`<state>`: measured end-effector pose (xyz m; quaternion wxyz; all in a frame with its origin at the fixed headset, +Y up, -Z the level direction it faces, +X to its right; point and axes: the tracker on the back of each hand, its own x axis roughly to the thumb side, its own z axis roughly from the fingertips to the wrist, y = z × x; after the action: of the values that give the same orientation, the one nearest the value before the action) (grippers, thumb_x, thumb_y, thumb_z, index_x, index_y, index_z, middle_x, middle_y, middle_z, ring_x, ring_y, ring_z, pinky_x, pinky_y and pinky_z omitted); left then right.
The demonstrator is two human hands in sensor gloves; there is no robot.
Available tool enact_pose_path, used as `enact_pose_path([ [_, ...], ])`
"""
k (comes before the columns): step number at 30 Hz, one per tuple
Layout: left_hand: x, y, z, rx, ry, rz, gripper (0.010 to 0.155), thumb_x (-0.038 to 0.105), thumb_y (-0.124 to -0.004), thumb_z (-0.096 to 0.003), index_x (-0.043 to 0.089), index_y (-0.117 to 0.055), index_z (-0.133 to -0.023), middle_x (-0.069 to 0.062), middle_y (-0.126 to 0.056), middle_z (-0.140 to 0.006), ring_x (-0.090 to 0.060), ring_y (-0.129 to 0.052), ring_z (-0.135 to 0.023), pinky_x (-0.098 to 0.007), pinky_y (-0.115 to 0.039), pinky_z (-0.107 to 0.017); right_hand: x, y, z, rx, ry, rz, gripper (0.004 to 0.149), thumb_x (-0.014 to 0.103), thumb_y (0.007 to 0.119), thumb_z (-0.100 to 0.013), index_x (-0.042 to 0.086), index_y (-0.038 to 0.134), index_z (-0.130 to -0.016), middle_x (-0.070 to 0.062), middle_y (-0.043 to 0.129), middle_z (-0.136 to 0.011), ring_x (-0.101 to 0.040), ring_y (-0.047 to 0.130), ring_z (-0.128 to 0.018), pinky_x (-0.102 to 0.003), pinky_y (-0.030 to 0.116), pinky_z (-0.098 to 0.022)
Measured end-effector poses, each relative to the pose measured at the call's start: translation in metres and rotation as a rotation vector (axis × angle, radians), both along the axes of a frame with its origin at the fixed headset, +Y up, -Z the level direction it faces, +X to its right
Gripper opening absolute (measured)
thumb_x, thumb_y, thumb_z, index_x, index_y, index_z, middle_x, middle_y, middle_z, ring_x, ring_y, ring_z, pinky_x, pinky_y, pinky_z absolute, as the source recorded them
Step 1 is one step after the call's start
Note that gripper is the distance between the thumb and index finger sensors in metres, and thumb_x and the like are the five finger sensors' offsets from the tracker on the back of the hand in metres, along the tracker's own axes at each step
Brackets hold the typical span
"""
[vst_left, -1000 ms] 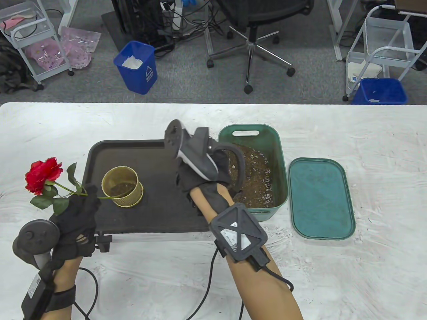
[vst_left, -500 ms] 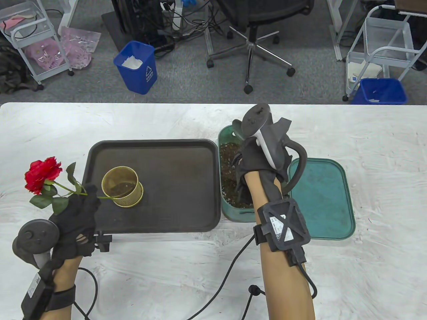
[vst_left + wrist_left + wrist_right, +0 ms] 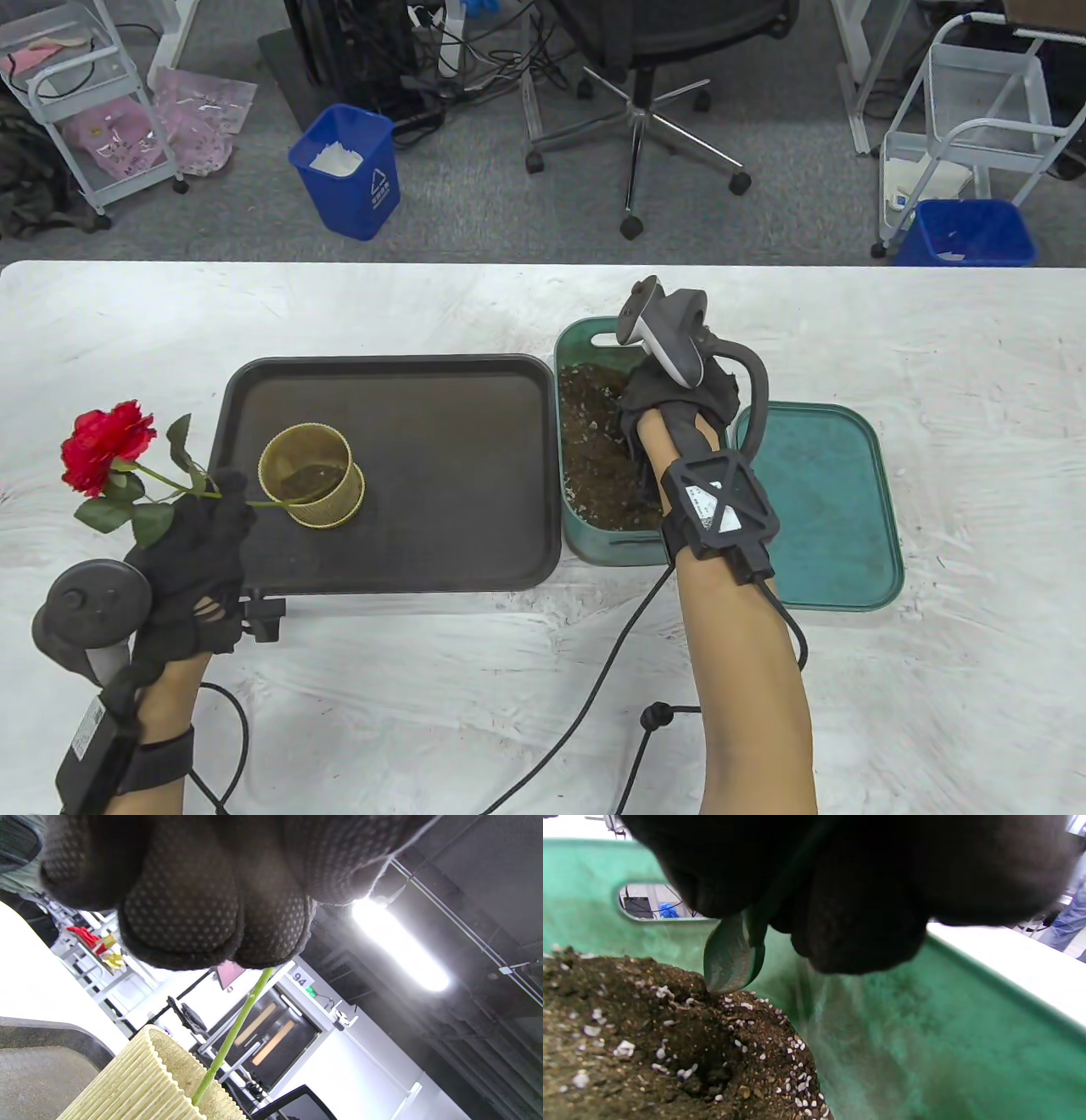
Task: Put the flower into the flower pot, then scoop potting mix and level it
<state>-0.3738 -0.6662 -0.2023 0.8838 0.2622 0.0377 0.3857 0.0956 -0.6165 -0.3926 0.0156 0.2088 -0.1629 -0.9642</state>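
left hand (image 3: 191, 543): your fingers pinch the red artificial rose (image 3: 109, 433) by its green stem, foot already in the ribbed yellow flower pot (image 3: 310, 475) on the black plastic tray (image 3: 441, 475), so it stays upright for filling.
right hand (image 3: 679, 399): fingers curled round a small green scoop (image 3: 731, 959).
scoop: tip touches the dark potting mix (image 3: 649, 1035) in the green plastic bin (image 3: 704, 356); next is the dig.
teal lid (image 3: 814, 501): parked on the bench beside the bin.

Counted around the one black tray (image 3: 424, 475): one yellow pot (image 3: 310, 475) on it, one rose (image 3: 106, 446) left of it, one green bin (image 3: 594, 543) right of it, one lid (image 3: 819, 509) beyond that, two blue wastebins (image 3: 348, 170) (image 3: 963, 233) behind it.
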Motion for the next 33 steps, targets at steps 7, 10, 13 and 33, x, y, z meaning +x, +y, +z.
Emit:
enact_pose_path([
  [7, 0.003, -0.001, 0.000, -0.003, -0.011, 0.014, 0.047, 0.039, -0.081, -0.0392, 0.015, -0.093, -0.077, -0.002, -0.105, -0.056, -0.026, -0.109, -0.035, -0.042, -0.092, -0.036, 0.001, -0.007, -0.002, -0.023, 0.022, -0.059, 0.049, 0.033, 0.081, -0.039, 0.006, 0.080, -0.080, -0.021, 0.096, -0.065, -0.030, 0.103, -0.026, -0.044, 0.091, -0.015],
  [10, 0.005, 0.000, 0.000, 0.002, -0.016, -0.005, 0.047, 0.039, -0.081, -0.0392, 0.015, -0.093, -0.077, -0.002, -0.105, -0.056, -0.026, -0.109, -0.035, -0.042, -0.092, -0.036, 0.004, -0.008, -0.004, -0.057, 0.004, -0.158, 0.049, 0.033, 0.081, -0.039, 0.005, 0.080, -0.080, -0.021, 0.096, -0.065, -0.029, 0.103, -0.026, -0.044, 0.091, -0.015],
  [13, 0.004, 0.000, 0.000, 0.003, -0.017, -0.004, 0.046, 0.039, -0.081, -0.0391, 0.015, -0.093, -0.077, -0.002, -0.105, -0.056, -0.026, -0.109, -0.035, -0.042, -0.092, -0.036, 0.005, -0.009, -0.005, -0.065, -0.007, -0.183, 0.049, 0.033, 0.081, -0.039, 0.005, 0.080, -0.080, -0.021, 0.096, -0.065, -0.029, 0.103, -0.026, -0.044, 0.091, -0.015],
  [33, 0.006, 0.000, 0.000, -0.001, -0.032, 0.010, 0.046, 0.039, -0.082, -0.0391, 0.015, -0.093, -0.077, -0.002, -0.105, -0.056, -0.025, -0.109, -0.035, -0.042, -0.092, -0.036, 0.029, -0.025, 0.003, -0.229, -0.110, -0.714, 0.050, 0.034, 0.076, -0.040, 0.003, 0.078, -0.080, -0.020, 0.096, -0.063, -0.026, 0.104, -0.025, -0.041, 0.093, -0.012],
])
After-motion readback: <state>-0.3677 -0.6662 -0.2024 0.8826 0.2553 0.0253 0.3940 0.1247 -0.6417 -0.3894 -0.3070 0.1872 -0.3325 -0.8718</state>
